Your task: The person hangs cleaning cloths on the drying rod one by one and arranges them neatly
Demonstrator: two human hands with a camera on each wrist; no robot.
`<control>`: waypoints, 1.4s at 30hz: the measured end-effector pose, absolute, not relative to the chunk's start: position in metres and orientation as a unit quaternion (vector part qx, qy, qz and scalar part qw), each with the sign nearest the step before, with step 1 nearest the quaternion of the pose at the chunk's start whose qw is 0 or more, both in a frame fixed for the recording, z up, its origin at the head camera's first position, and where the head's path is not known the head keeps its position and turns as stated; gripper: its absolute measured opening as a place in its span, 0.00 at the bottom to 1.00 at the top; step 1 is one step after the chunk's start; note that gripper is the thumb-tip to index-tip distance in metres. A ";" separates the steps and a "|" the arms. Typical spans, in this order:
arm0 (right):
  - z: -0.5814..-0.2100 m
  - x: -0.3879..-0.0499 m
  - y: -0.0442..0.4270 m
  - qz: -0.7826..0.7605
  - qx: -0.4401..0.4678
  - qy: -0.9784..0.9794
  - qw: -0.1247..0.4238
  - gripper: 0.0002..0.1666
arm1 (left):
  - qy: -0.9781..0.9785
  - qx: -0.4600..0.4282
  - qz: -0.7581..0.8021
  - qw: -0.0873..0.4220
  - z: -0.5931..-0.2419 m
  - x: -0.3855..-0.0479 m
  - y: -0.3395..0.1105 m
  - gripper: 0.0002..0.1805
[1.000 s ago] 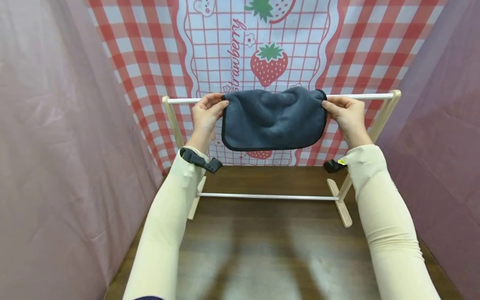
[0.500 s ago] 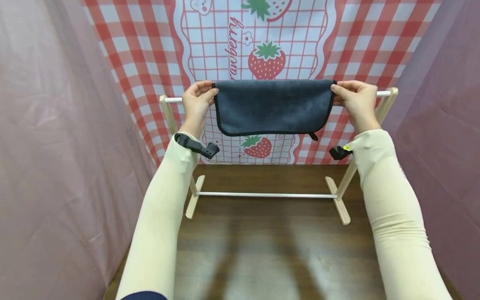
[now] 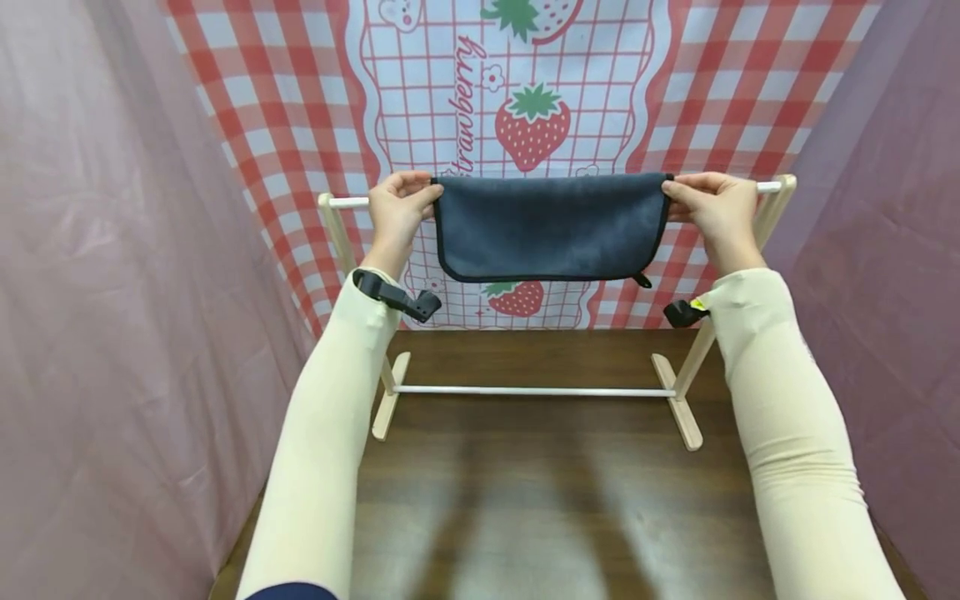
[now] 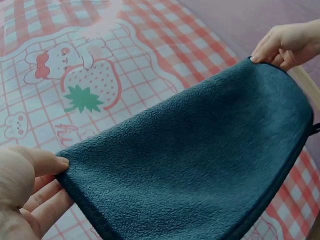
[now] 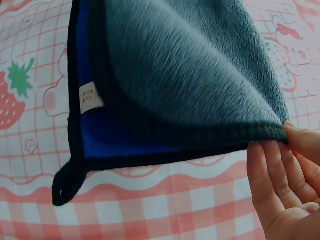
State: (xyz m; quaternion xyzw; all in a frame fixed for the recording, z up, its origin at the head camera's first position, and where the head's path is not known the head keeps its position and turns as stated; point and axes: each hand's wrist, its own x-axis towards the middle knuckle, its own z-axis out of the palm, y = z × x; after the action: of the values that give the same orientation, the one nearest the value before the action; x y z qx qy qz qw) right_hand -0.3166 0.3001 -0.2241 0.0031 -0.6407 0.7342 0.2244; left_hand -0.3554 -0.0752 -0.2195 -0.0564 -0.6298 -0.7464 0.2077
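A dark grey towel (image 3: 551,229) with black edging hangs folded between my two hands, in front of the top bar of a rack. My left hand (image 3: 399,212) pinches its upper left corner between thumb and fingers. At the upper right corner, my right hand (image 3: 716,212) pinches the folded edge the same way. In the right wrist view, a blue inner face (image 5: 130,142), a small white label (image 5: 91,97) and a black hanging loop (image 5: 67,185) show below the fold. Most of the top bar (image 3: 348,202) is hidden behind the towel and hands; whether they touch cannot be told.
The rack has wooden side posts, feet (image 3: 678,408) and a white lower bar (image 3: 532,391), standing on a brown wooden surface (image 3: 525,492). Behind it hangs a red checked strawberry cloth (image 3: 532,125). Pink curtains (image 3: 112,292) close off both sides.
Over the last second my hands have spread apart, pulling the towel's crumpled top edge straight. They rose at first, then lowered slightly with the towel during the last half second.
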 end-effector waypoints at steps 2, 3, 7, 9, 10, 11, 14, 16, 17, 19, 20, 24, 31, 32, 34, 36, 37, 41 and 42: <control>-0.230 -0.315 0.302 0.723 0.006 -0.655 0.218 0.05 | -0.636 -0.055 -0.744 0.198 -0.227 -0.354 -0.078 0.08; -0.233 -0.315 0.303 0.721 0.010 -0.659 0.217 0.05 | -0.636 -0.055 -0.744 0.195 -0.230 -0.354 -0.078 0.09; -0.243 -0.316 0.304 0.735 0.028 -0.642 0.217 0.04 | -0.639 -0.053 -0.742 0.196 -0.244 -0.354 -0.080 0.08; -0.246 -0.317 0.304 0.742 0.032 -0.634 0.217 0.05 | -0.637 -0.052 -0.741 0.204 -0.249 -0.355 -0.081 0.07; -0.247 -0.318 0.304 0.744 0.033 -0.632 0.217 0.05 | -0.636 -0.053 -0.741 0.208 -0.252 -0.356 -0.081 0.06; -0.248 -0.319 0.303 0.745 0.035 -0.629 0.216 0.06 | -0.633 -0.054 -0.742 0.213 -0.253 -0.356 -0.081 0.06; -0.251 -0.320 0.303 0.751 0.037 -0.624 0.213 0.05 | -0.631 -0.063 -0.739 0.229 -0.257 -0.356 -0.081 0.06; -0.253 -0.320 0.303 0.756 0.041 -0.618 0.211 0.04 | -0.630 -0.071 -0.736 0.236 -0.258 -0.355 -0.081 0.06; -0.254 -0.320 0.303 0.759 0.044 -0.615 0.211 0.04 | -0.630 -0.076 -0.735 0.239 -0.259 -0.355 -0.081 0.06; -0.255 -0.320 0.302 0.759 0.052 -0.613 0.212 0.02 | -0.627 -0.083 -0.735 0.242 -0.260 -0.355 -0.080 0.07; -0.256 -0.320 0.302 0.761 0.056 -0.611 0.211 0.02 | -0.625 -0.087 -0.737 0.242 -0.261 -0.354 -0.080 0.07; -0.261 -0.318 0.303 0.746 0.057 -0.627 0.216 0.02 | -0.620 -0.100 -0.742 0.235 -0.265 -0.351 -0.081 0.06; -0.280 -0.309 0.307 0.663 0.039 -0.710 0.234 0.04 | -0.650 -0.109 -0.720 0.217 -0.284 -0.345 -0.086 0.06; -0.283 -0.308 0.308 0.650 0.036 -0.720 0.238 0.04 | -0.653 -0.109 -0.718 0.214 -0.287 -0.344 -0.086 0.06; -0.291 -0.306 0.309 0.631 0.035 -0.735 0.246 0.06 | -0.659 -0.111 -0.714 0.207 -0.294 -0.342 -0.087 0.07; -0.299 -0.303 0.310 0.622 0.034 -0.741 0.251 0.07 | -0.664 -0.110 -0.711 0.202 -0.302 -0.339 -0.088 0.07; -0.303 -0.301 0.310 0.618 0.035 -0.744 0.252 0.07 | -0.666 -0.109 -0.711 0.198 -0.306 -0.338 -0.089 0.07; -0.320 -0.291 0.311 0.625 0.041 -0.741 0.242 0.03 | -0.667 -0.105 -0.716 0.180 -0.324 -0.331 -0.090 0.08; -0.325 -0.289 0.311 0.625 0.043 -0.742 0.239 0.02 | -0.668 -0.102 -0.716 0.175 -0.329 -0.329 -0.091 0.08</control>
State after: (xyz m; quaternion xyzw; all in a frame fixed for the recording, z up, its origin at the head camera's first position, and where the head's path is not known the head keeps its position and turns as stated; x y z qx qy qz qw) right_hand -0.2886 0.3114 -0.3246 0.0430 -0.7417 0.6251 0.2393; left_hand -0.3294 -0.0905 -0.3292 -0.1024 -0.6677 -0.7162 0.1754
